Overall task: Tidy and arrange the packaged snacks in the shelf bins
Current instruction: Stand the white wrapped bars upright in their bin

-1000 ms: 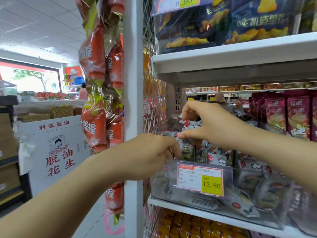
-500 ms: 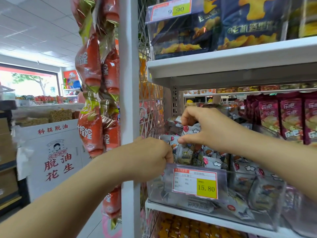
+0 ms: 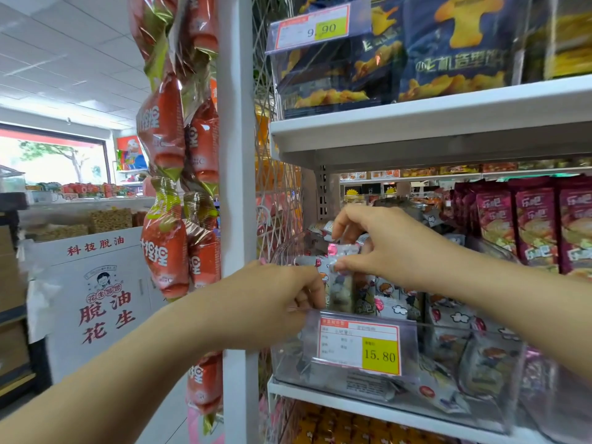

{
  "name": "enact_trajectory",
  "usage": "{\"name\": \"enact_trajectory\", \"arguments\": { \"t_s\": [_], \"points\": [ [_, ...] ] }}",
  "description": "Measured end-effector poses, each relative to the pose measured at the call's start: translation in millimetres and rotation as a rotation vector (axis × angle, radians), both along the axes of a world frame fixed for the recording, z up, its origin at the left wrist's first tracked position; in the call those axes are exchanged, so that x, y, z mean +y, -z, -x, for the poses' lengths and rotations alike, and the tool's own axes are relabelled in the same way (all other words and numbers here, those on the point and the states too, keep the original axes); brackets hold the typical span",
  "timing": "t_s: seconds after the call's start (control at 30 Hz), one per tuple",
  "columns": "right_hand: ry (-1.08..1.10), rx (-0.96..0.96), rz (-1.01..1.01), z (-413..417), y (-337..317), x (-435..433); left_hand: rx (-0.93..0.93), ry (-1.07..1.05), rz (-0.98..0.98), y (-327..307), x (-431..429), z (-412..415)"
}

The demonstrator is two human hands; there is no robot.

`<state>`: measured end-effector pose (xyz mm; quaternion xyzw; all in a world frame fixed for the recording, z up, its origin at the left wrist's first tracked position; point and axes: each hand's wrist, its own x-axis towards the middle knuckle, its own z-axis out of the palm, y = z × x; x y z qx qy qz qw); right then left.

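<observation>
The right hand (image 3: pixel 384 248) pinched a small snack packet (image 3: pixel 343 250) by its top, just above the clear bin (image 3: pixel 487 357) on the shelf (image 3: pixel 352 402). The left hand (image 3: pixel 275 302) was curled at the bin's left front corner; I cannot tell if it grasped anything.

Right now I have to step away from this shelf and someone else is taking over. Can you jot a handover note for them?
Left hand: curled grip on the upright packets at the left end of the clear bin.
Right hand: pinches the top of the leftmost packet.
Done: a short row stands upright behind the 15.80 price tag.
Left: the loose packets lower right in the bin lie jumbled and probably need standing up.
</observation>
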<state>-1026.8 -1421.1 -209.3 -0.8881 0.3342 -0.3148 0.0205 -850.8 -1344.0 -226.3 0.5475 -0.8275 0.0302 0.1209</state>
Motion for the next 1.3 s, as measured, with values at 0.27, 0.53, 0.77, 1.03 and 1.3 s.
{"name": "enact_trajectory", "arguments": {
  "t_s": [0.27, 0.53, 0.77, 1.03, 1.3],
  "points": [
    [-0.011, 0.045, 0.030, -4, 0, -2, -0.082, -0.003, 0.038, 0, -7, -1],
    [-0.003, 0.176, 0.023, -22, 3, -8, -0.194, -0.008, 0.041, -3, -9, -1],
    [0.062, 0.415, -0.077, -20, 2, -8, -0.145, -0.026, 0.004, -4, -7, -2],
    [0.031, 0.362, -0.157, -7, -1, -3, -0.254, -0.081, -0.024, -4, -8, 2],
    [0.007, 0.276, -0.008, 3, -1, -7, -0.269, -0.045, 0.003, -6, -11, -3]
  ]
}}
